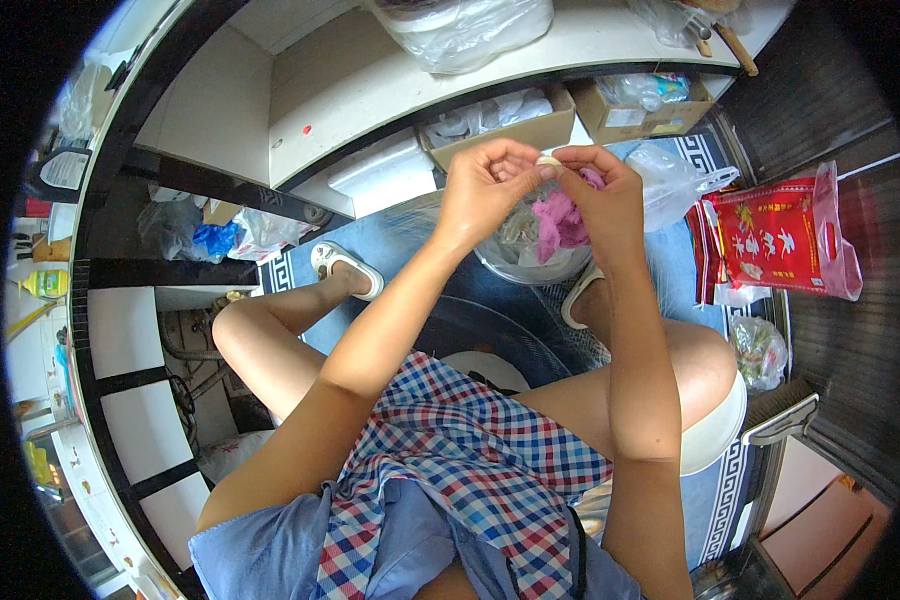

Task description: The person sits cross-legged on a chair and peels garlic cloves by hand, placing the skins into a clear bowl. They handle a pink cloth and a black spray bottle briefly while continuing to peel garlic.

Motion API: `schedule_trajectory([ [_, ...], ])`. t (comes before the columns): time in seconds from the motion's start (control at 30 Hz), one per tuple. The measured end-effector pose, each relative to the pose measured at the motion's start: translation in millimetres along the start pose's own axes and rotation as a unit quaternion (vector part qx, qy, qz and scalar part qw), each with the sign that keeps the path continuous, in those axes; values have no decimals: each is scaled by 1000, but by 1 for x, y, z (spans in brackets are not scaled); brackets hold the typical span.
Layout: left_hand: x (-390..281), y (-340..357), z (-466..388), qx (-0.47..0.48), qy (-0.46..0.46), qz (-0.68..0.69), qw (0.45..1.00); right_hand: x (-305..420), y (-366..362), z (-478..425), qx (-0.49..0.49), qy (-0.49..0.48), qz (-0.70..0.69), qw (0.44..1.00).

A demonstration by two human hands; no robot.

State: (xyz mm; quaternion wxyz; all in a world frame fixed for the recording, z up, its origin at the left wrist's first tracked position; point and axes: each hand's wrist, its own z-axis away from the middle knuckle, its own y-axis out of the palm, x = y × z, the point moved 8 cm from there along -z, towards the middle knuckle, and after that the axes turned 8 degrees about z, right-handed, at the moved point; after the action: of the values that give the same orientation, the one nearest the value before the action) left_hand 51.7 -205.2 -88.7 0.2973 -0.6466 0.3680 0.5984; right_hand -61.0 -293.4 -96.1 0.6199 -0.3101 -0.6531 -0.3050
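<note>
Between the fingertips of both hands is a small whitish, rounded piece, too small to name for certain. My left hand pinches it from one side with thumb and forefinger. From the other side my right hand grips it the same way. Below them stands a round bin with a clear plastic liner. A crumpled pink bag or cloth lies at the bin's top, partly hidden by my right hand.
Beyond the hands, cardboard boxes with plastic bags sit under a white shelf. On the right are a clear plastic bag, a red printed rice bag and a broom or brush head. Open cabinets line the left.
</note>
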Motion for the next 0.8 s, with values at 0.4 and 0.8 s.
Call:
schedule_trajectory([
  [0.4,-4,0,1,32,-72,152,985,12,0,2,7,-34,18,999],
  [0.8,-11,1,4,62,-62,175,981,17,2,6,38,-26,-63,997],
])
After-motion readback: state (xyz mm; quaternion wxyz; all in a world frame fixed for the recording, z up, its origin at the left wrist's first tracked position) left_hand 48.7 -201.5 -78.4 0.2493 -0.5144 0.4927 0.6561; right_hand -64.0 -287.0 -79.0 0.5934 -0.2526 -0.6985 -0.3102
